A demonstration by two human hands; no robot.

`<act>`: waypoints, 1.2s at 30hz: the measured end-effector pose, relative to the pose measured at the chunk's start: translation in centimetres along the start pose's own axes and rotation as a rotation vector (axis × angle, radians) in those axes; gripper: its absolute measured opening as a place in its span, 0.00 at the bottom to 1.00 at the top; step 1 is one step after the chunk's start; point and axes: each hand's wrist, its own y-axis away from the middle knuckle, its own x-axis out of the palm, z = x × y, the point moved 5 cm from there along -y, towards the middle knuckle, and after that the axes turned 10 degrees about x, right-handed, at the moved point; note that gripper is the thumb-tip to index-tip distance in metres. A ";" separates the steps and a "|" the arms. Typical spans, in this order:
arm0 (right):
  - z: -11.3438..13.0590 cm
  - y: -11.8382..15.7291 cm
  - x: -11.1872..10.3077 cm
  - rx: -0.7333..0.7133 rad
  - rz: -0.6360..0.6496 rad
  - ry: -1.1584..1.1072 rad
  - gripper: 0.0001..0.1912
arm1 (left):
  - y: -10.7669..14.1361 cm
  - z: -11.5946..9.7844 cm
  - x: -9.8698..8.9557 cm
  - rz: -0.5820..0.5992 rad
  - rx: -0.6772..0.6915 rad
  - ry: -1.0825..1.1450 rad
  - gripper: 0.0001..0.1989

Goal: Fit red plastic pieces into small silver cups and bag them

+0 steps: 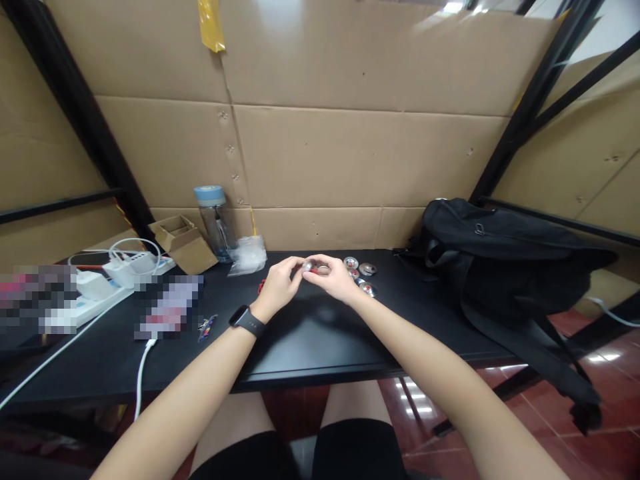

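My left hand (281,285) and my right hand (334,277) meet above the black table, fingers closed around a small round silver metal piece (309,265) with some red on it. Fingers cover much of this piece, so its exact kind cannot be made out. Just right of my right hand lie several similar shiny round metal pieces (367,269), some with red centres. A small red item (261,286) shows partly behind my left hand. On my left wrist is a black watch (247,321).
A black bag (515,260) fills the table's right side. Towards the back left stand a bottle (214,220), an opened cardboard box (185,243) and clear plastic bags (249,255). A blurred-out phone (173,303) on a white cable, a keychain (207,328) and a power strip (95,300) lie left.
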 end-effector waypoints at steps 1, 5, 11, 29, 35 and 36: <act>0.0 0.0 0.0 -0.004 -0.006 0.008 0.25 | 0.0 0.1 0.0 -0.005 -0.004 -0.034 0.08; -0.3 0.0 0.5 -0.030 -0.034 0.053 0.28 | 0.1 0.4 0.5 0.040 0.021 -0.135 0.08; 0.2 -1.2 -2.2 -0.114 -0.197 0.442 0.24 | -0.1 0.9 -0.3 -0.008 -0.066 -0.252 0.10; -6.8 -1.0 -20.4 0.426 -0.133 0.652 0.14 | 1.7 6.6 -3.8 0.362 -0.435 -0.538 0.16; -6.3 -0.9 -20.5 0.390 -0.112 0.752 0.13 | 1.5 6.4 -3.2 0.334 -0.378 -0.475 0.11; -6.2 -0.8 -20.5 0.382 -0.107 0.765 0.15 | 1.5 6.4 -3.2 0.332 -0.373 -0.464 0.11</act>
